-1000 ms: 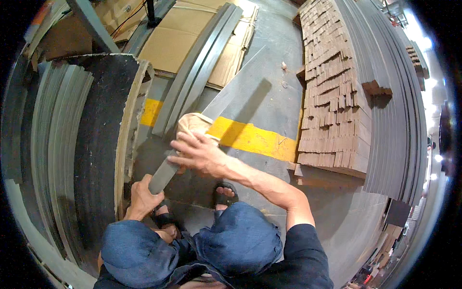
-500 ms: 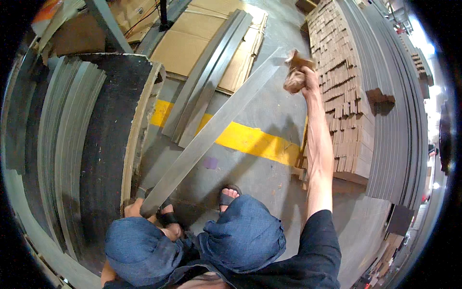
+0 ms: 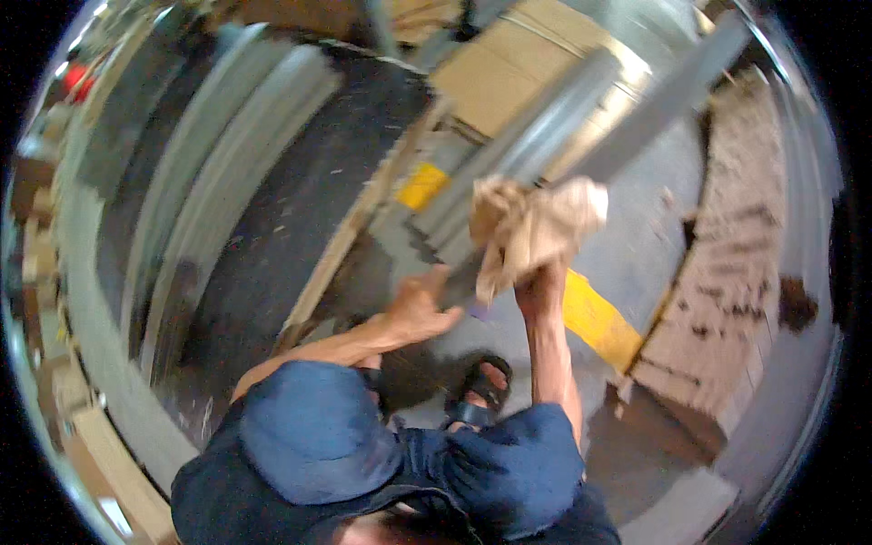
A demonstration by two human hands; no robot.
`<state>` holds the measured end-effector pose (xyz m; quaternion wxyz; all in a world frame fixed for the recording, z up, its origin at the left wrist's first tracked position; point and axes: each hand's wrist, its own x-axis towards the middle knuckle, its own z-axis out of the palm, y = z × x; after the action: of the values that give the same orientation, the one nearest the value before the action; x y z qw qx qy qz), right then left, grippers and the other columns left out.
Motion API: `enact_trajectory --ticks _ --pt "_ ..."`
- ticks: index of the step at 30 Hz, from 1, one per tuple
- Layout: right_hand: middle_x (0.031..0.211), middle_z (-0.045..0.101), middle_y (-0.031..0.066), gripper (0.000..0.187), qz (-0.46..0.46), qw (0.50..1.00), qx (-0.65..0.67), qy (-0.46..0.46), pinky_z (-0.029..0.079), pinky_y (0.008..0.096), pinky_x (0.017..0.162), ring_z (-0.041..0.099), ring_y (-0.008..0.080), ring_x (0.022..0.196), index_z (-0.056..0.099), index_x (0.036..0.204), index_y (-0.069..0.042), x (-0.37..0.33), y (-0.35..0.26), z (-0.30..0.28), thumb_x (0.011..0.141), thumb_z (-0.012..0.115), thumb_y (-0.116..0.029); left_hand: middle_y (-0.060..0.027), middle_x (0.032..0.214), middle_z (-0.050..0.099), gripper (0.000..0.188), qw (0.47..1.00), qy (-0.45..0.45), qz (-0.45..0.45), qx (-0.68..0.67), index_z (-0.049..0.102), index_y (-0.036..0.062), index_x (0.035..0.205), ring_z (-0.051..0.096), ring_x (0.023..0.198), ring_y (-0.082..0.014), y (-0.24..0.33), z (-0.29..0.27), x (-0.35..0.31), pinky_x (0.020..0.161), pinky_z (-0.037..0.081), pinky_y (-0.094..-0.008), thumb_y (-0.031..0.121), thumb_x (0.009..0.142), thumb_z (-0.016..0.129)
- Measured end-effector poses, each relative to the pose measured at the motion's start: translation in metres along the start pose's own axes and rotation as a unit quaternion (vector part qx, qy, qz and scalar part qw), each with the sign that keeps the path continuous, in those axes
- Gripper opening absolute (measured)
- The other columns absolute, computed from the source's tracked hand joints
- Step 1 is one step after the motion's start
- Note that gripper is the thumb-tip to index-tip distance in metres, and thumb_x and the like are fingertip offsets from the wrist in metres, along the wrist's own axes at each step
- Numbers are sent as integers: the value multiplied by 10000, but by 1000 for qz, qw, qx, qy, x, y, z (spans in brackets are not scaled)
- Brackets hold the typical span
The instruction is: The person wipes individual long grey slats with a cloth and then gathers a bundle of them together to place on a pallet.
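1. Wiping the strip [image 3: 656,111] well probably calls for steadying its near end and keeping the cloth [image 3: 531,227] snug against it.
2. Right hand [image 3: 542,289]: clenched on the cloth. Left hand [image 3: 420,307]: fingers spread beside the near end; contact unclear.
3. Strip: slanting above the floor [image 3: 627,232]. The cloth, formerly at its far end, is now nearer the body.

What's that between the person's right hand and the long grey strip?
In the head view, a crumpled tan cloth lies between the right hand and the long grey strip.
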<state>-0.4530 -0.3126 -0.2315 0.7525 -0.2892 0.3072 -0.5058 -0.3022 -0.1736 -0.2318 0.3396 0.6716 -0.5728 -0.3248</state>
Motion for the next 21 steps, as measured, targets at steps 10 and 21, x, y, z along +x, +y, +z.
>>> enact_trajectory --ticks 10,21 --pt "921 707 150 435 -286 797 -519 -121 558 373 720 702 304 793 648 1110 -19 -27 -39 13 713 810 -93 -159 1327 560 713 973 39 94 -207 427 70 1420 566 1223 -281 47 -57 23 1011 464 -422 171 813 786" --pt "1027 704 114 314 -530 526 -645 -161 579 402 805 696 279 927 687 1083 -90 29 -66 -18 777 738 -143 -221 1252 603 312 840 175 29 -512 514 121 1149 501 1297 -391 57 -120 14 1132 354 -565 204 869 625"
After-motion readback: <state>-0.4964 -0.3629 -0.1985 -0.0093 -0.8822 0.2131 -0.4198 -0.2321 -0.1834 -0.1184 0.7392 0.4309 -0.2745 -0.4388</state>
